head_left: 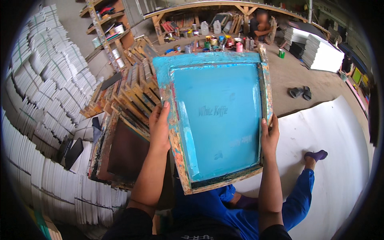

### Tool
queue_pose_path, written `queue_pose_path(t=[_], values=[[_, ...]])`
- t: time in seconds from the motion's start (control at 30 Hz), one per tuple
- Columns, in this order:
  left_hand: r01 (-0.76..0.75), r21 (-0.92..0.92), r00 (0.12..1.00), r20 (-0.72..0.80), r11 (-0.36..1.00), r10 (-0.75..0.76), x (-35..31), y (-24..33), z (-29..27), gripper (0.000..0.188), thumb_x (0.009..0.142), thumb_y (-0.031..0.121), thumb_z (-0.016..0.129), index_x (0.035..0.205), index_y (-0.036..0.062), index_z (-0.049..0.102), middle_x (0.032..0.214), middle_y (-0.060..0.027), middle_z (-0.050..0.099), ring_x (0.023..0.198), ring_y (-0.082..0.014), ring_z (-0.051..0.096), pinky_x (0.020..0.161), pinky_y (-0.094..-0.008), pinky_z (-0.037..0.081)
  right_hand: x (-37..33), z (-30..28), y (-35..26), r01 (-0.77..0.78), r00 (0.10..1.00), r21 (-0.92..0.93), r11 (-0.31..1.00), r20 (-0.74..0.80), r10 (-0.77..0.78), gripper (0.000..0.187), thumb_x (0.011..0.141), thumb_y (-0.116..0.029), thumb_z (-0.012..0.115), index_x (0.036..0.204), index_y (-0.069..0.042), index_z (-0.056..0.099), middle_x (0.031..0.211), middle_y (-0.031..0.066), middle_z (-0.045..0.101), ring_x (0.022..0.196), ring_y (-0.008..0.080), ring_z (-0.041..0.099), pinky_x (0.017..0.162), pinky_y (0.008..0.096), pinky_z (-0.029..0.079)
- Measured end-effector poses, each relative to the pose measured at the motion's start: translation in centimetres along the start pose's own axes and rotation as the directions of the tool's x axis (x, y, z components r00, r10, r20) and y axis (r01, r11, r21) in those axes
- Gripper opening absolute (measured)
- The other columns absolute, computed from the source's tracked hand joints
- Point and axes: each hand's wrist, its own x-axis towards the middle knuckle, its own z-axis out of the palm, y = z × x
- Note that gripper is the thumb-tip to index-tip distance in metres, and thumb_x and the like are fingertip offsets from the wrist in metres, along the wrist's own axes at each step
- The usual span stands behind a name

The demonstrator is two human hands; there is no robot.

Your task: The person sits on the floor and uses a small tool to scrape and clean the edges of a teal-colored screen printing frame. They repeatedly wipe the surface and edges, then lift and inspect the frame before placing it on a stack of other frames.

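Person's L hand (160, 128) & R hand (270, 138) held a wood-framed blue screen (218, 124) in front of the lap, fingers gripping opp. side edges. L edge was near a row of wooden frames (127, 105); R edge had more room, w/ white sheet (328, 132) beyond.

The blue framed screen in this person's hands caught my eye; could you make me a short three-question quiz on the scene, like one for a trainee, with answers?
1. Multiple choice: what colour is the panel of the framed screen?
A. Red
B. Blue
C. Yellow

2. True or false: the dark sandals lie on the floor, not on the white sheet.

3. Short answer: which is nearer the row of wooden frames, the left grip or the right grip?

Key: 1. B; 2. True; 3. The left grip
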Motion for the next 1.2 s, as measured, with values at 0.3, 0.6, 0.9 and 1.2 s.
queue_pose_path(t=[0.3,0.6,0.9,1.2], values=[[0.027,-0.001,0.977,0.212,1.0,-0.027,-0.1,-2.7,2.8,0.047,0.104,0.013,0.066,0.147,-0.0034,0.056,0.128,-0.0079,0.071,0.111,-0.011,0.066,0.097,-0.0274,0.05,0.5,-3.4,1.2,-0.011,0.992,0.015,1.0,-0.128,0.013,0.054,0.109,-0.027,0.061,0.151,0.004,0.046,0.134,0.0274,0.066,0.119,0.0323,0.068,0.101,0.0412,0.052],[0.026,0.019,0.977,0.212,0.999,-0.029,0.0,-3.5,2.8,0.048,0.104,0.01,0.066,0.15,-0.0019,0.055,0.13,-0.0061,0.071,0.112,-0.0097,0.066,0.097,-0.027,0.05,0.0,-3.6,1.5,-0.033,0.994,0.082,0.996,-0.1,0.041,0.053,0.109,-0.026,0.06,0.15,0.005,0.046,0.13,0.0247,0.067,0.114,0.0282,0.068,0.098,0.0382,0.053],[0.052,-0.003,0.98,0.194,0.999,-0.05,-0.1,-3.9,2.8,0.051,0.104,0.01,0.067,0.151,-0.0015,0.053,0.131,-0.0057,0.07,0.111,-0.0094,0.065,0.097,-0.0265,0.051,-0.4,-3.9,1.1,-0.099,0.991,0.088,0.991,-0.083,0.106,0.051,0.109,-0.025,0.059,0.151,0.002,0.047,0.128,0.0227,0.068,0.11,0.026,0.069,0.096,0.0366,0.053],[0.083,0.014,0.981,0.176,0.996,-0.084,-0.8,-4.2,3.6,0.053,0.104,0.011,0.067,0.153,-0.0008,0.052,0.138,-0.0073,0.067,0.118,-0.0113,0.063,0.102,-0.0288,0.049,-0.8,-5.0,1.7,-0.091,0.992,0.08,0.993,-0.085,0.098,0.051,0.109,-0.024,0.059,0.149,0.005,0.048,0.134,0.0234,0.065,0.121,0.0278,0.065,0.103,0.0396,0.051]])
